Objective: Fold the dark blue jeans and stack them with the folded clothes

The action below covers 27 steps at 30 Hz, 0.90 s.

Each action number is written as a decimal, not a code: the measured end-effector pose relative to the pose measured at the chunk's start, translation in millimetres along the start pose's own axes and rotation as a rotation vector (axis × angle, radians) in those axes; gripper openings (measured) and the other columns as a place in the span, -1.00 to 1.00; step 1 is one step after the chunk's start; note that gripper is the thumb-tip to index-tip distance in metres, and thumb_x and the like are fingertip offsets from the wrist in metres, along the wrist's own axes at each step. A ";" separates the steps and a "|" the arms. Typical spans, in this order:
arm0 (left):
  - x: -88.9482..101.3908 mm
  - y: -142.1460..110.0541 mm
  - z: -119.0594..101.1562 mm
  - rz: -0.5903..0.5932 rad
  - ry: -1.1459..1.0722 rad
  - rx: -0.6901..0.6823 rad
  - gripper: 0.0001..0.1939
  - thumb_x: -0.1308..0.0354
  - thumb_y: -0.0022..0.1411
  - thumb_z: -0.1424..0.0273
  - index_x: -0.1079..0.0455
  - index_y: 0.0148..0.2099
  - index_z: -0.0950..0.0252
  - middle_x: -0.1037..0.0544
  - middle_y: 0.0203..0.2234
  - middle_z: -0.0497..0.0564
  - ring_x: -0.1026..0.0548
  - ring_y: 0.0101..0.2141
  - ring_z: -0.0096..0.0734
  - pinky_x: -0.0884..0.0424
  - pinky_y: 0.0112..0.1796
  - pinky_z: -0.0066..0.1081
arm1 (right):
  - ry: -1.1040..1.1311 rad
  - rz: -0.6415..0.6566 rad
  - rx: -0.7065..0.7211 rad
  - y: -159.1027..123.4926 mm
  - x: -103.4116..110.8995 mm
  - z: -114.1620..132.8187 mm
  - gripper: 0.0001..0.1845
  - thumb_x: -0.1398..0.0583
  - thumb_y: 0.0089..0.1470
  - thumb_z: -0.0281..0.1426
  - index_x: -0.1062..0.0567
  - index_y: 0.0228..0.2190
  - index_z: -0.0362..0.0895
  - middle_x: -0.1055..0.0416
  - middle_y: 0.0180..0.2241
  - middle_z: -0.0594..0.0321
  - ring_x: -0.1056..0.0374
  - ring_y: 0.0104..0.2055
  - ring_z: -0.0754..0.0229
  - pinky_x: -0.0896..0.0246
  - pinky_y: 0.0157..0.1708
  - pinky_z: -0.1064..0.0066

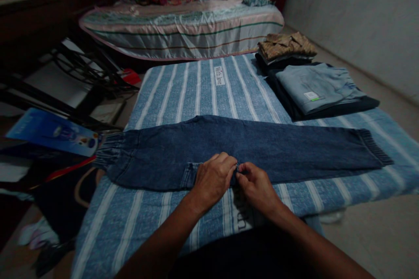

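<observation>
A pair of dark blue denim trousers point(288, 148), folded lengthwise, lies across the striped cover in front of me. Its gathered waistband point(109, 150) is at the left and its ribbed cuff point(376, 148) at the right. My left hand point(218, 174) rests over the side pocket point(189, 175), fingers closed on the denim near the pocket's right end. Beside it, my right hand point(255, 183) pinches a small bit of the trousers between thumb and forefinger. The two sets of fingertips nearly meet, and what exactly lies between them is partly hidden.
Folded clothes stand at the right: light blue jeans point(314, 87) on dark garments, and a brown patterned garment point(286, 45) behind. A blue box point(55, 130) and a dark chair frame point(85, 74) are at the left. Beyond is a bed point(183, 30).
</observation>
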State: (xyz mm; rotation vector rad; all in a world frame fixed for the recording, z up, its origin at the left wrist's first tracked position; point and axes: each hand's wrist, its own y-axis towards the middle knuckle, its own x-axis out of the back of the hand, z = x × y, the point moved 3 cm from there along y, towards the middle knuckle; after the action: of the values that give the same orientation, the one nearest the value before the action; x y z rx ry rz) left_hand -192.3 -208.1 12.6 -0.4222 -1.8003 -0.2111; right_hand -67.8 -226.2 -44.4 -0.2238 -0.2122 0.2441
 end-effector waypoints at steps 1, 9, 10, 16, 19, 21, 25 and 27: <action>-0.3 -0.3 0.0 -0.001 -0.001 0.000 -0.82 0.05 0.32 0.44 -0.39 -0.22 0.23 -0.44 -0.34 -0.03 -0.40 -0.26 -0.38 -0.32 -0.25 -0.43 | 0.002 0.007 -0.002 -0.1 0.2 0.6 -0.84 -0.06 0.08 -0.30 -0.33 -0.34 -0.12 -0.17 -0.70 0.47 -0.10 -0.67 0.35 0.09 -0.65 0.53; -1.5 -1.2 0.1 -0.011 -0.033 -0.007 -0.82 0.05 0.33 0.43 -0.39 -0.21 0.24 -0.44 -0.33 -0.02 -0.39 -0.26 -0.37 -0.32 -0.25 -0.42 | -0.003 -0.016 -0.009 -4.4 3.0 8.9 -0.77 -0.08 0.04 -0.31 -0.27 -0.22 -0.10 -0.17 -0.70 0.51 -0.12 -0.68 0.35 0.04 -0.66 0.54; -1.6 -1.1 0.2 -0.014 -0.031 -0.004 -0.82 0.05 0.33 0.43 -0.39 -0.21 0.24 -0.44 -0.33 -0.02 -0.39 -0.26 -0.37 -0.32 -0.25 -0.42 | 0.007 -0.004 -0.006 -4.0 2.7 8.4 -0.78 -0.08 0.05 -0.31 -0.27 -0.23 -0.10 -0.15 -0.70 0.52 -0.10 -0.69 0.36 0.05 -0.67 0.55; -2.5 -0.9 -0.2 -0.028 -0.024 0.002 -0.84 0.02 0.32 0.45 -0.39 -0.21 0.23 -0.45 -0.33 -0.03 -0.40 -0.25 -0.37 -0.32 -0.26 -0.42 | 0.127 0.051 -0.061 -0.5 2.3 4.1 -0.78 -0.09 0.04 -0.27 -0.27 -0.26 -0.09 -0.16 -0.73 0.53 -0.09 -0.75 0.37 0.03 -0.75 0.58; -2.1 -0.6 -0.6 -0.021 -0.016 0.010 -0.86 0.01 0.31 0.46 -0.39 -0.23 0.23 -0.45 -0.33 -0.04 -0.40 -0.26 -0.37 -0.31 -0.27 -0.42 | 0.167 0.072 -0.115 -0.1 2.4 6.3 -0.78 -0.10 0.01 -0.26 -0.26 -0.28 -0.09 -0.17 -0.75 0.53 -0.09 -0.78 0.35 0.02 -0.80 0.58; -1.5 0.1 -0.9 -0.014 -0.010 0.017 -0.86 0.01 0.31 0.46 -0.39 -0.24 0.23 -0.45 -0.33 -0.04 -0.39 -0.26 -0.36 -0.31 -0.27 -0.42 | 0.176 0.082 -0.135 -0.1 2.1 8.2 -0.77 -0.09 0.01 -0.26 -0.27 -0.28 -0.09 -0.17 -0.77 0.52 -0.09 -0.80 0.33 0.02 -0.83 0.58; 0.1 1.7 -2.1 0.000 -0.004 0.023 -0.83 0.04 0.33 0.43 -0.39 -0.24 0.23 -0.45 -0.33 -0.04 -0.39 -0.27 -0.36 -0.30 -0.29 -0.41 | 0.162 0.067 -0.132 0.6 2.6 9.0 -0.77 -0.06 0.04 -0.21 -0.27 -0.30 -0.09 -0.15 -0.77 0.52 -0.09 -0.80 0.33 0.04 -0.81 0.57; 0.6 2.2 -2.7 0.010 -0.003 0.032 -0.83 0.03 0.32 0.43 -0.39 -0.24 0.22 -0.45 -0.33 -0.04 -0.39 -0.27 -0.36 -0.30 -0.29 -0.42 | 0.110 0.060 -0.121 1.7 4.4 8.3 -0.78 -0.04 0.07 -0.20 -0.28 -0.32 -0.09 -0.15 -0.76 0.50 -0.08 -0.79 0.33 0.06 -0.78 0.55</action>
State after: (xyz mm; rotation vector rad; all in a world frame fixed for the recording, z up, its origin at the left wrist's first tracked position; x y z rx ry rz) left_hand -189.1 -206.9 13.7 -0.4096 -1.8012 -0.1747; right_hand -65.9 -221.8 -36.1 -0.3633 -0.1115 0.2783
